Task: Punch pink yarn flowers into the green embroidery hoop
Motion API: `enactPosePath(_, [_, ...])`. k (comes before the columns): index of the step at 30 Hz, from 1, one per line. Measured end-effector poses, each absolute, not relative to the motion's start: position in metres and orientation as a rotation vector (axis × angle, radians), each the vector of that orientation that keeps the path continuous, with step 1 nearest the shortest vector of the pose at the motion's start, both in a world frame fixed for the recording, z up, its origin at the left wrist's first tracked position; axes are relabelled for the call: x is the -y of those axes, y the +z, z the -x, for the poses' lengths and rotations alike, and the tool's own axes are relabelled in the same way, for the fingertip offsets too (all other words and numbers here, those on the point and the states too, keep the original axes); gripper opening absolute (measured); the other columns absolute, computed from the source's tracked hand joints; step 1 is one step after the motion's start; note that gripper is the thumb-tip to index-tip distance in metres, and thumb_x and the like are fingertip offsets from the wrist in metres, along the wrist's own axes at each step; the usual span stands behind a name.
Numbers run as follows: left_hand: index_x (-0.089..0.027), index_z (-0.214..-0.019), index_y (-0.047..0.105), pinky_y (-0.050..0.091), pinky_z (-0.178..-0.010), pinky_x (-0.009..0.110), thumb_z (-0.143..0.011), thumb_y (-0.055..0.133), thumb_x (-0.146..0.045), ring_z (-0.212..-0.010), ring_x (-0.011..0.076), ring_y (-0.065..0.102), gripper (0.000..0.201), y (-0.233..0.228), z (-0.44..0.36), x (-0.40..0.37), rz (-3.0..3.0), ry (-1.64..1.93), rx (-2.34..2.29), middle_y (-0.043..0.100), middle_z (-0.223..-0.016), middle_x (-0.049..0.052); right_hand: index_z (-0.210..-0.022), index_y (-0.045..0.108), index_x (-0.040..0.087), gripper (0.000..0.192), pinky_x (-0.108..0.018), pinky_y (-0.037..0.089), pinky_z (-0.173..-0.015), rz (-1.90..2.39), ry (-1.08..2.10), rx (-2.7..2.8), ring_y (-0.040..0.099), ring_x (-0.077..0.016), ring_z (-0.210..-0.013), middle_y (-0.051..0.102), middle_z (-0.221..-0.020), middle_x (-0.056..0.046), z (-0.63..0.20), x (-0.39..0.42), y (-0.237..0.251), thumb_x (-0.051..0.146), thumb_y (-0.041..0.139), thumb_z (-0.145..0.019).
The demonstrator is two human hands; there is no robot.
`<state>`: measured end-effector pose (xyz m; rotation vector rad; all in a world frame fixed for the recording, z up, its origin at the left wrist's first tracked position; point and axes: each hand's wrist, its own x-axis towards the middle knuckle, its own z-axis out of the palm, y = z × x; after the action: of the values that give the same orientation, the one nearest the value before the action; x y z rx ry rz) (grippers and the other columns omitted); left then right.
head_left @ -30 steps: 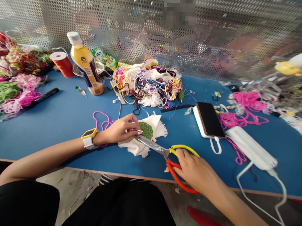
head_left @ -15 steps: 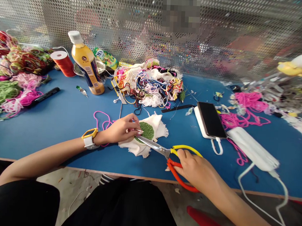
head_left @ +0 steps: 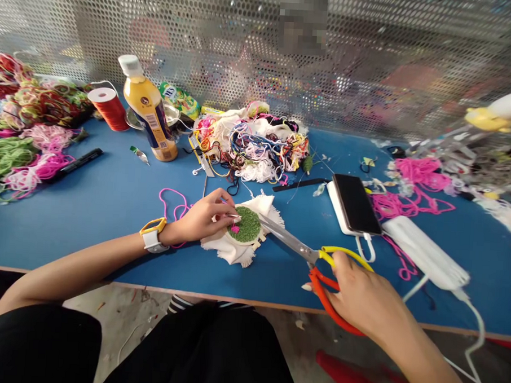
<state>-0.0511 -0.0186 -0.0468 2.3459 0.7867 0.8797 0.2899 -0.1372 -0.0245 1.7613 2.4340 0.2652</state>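
Note:
My left hand [head_left: 203, 217], with a yellow and white watch [head_left: 152, 235] on the wrist, pinches the edge of a small round hoop [head_left: 245, 227] filled with green tufting and a pink spot. White cloth [head_left: 236, 248] with frayed edges lies under the hoop on the blue table [head_left: 111, 196]. My right hand [head_left: 361, 300] grips the red and yellow handles of large scissors [head_left: 316, 256]. Their steel blades point left and up, with the tips at the hoop's right edge.
A tangle of coloured yarn [head_left: 253, 140] lies behind the hoop. A juice bottle [head_left: 149, 110] and a red thread spool [head_left: 109, 107] stand at the back left, beside yarn heaps [head_left: 25, 130]. A phone [head_left: 356, 202] on a white power bank, cables and pink yarn [head_left: 412, 190] are on the right.
My right hand has drawn the scissors back to the right, so the blades no longer lie under the hoop. The hoop's green face now shows whole. My left hand stays put.

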Motion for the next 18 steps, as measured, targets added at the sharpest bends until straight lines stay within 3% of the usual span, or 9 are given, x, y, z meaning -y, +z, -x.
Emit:
enactPosePath(8, [-0.016, -0.097, 0.072, 0.055, -0.073, 0.028, -0.093, 0.057, -0.024, -0.084, 0.0138, 0.060, 0.017, -0.048, 0.049, 0.020, -2.345, 0.919, -0.785, 0.058, -0.102, 0.009, -0.094, 0.049, 0.015, 0.036, -0.035, 0.046, -0.049, -1.632, 0.042, -2.520, 0.073, -0.0291, -0.062, 0.071, -0.072, -0.010, -0.268, 0.142, -0.027, 0.050, 0.043, -0.092])
enactPosePath(18, [-0.017, -0.098, 0.071, 0.054, -0.072, 0.027, -0.093, 0.057, -0.023, -0.085, 0.0135, 0.059, 0.016, -0.046, 0.050, 0.022, -2.355, 0.902, -0.775, 0.056, -0.102, 0.009, -0.090, 0.052, 0.014, 0.039, -0.033, 0.042, -0.046, -1.580, 0.160, -2.596, 0.071, -0.0261, -0.055, 0.069, -0.066, -0.009, -0.258, 0.131, -0.028, 0.052, 0.042, -0.093])
